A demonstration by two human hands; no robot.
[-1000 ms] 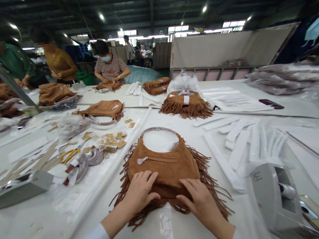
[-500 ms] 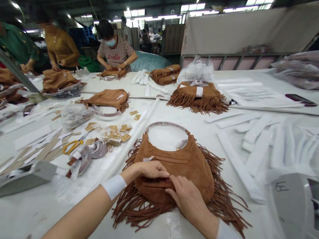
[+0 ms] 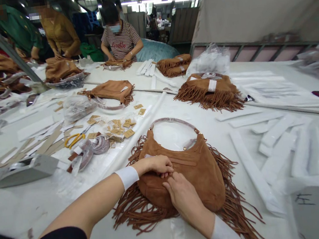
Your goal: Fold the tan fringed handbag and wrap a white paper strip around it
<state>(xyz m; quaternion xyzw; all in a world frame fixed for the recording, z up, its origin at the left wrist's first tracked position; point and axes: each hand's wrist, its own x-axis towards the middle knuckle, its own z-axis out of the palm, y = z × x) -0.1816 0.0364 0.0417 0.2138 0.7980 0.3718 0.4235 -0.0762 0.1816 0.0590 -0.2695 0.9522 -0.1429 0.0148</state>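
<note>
two hands meet on the front of a brown suede fringed bag lying flat on the white table. the left hand is curled, fingertips pinching the suede near the zip line; the right hand lies on the bag just below it, fingers bent onto the same fold. whether either truly grips the cloth, i cannot tell. the bag's handle arcs away. yellow scissors lie well left, another fringed bag beyond.

Both hands have met mid-bag, seemingly pinching the suede together
</note>
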